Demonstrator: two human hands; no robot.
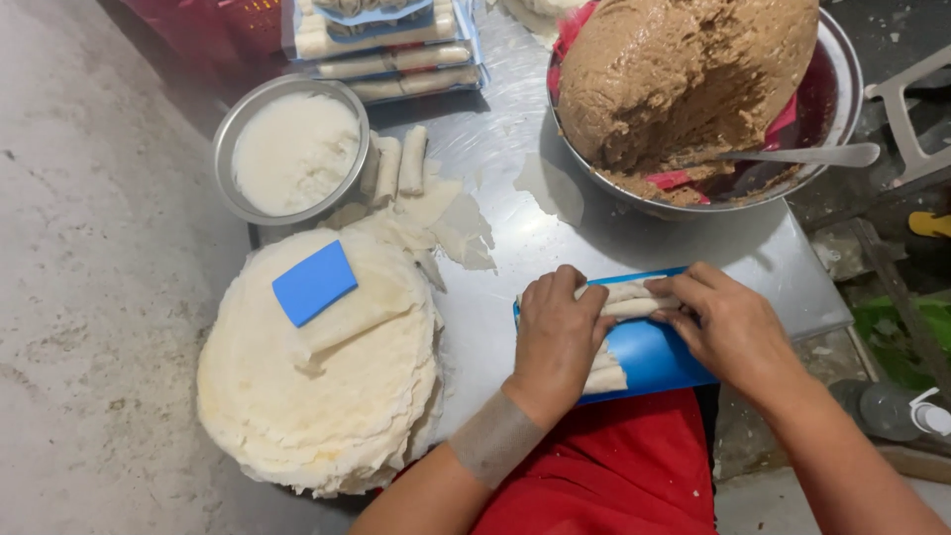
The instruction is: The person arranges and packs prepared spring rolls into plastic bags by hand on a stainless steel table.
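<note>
My left hand (pixel 557 335) and my right hand (pixel 728 324) press together on a thin white wrapper rolled into a tube (pixel 634 297) on a blue board (pixel 649 355) at the table's near edge. The left fingers curl over the roll's left end, the right fingers hold its right end. Part of the flat wrapper (pixel 606 376) shows under my left hand. A tan band wraps my left wrist.
A round stack of white wrappers (pixel 327 386) with a blue card (pixel 314 282) lies at the left. Behind it are a metal bowl of white paste (pixel 294 151), finished rolls (pixel 399 163), packed trays (pixel 391 50), and a big bowl of brown filling (pixel 684 69) with a spoon (pixel 812 155).
</note>
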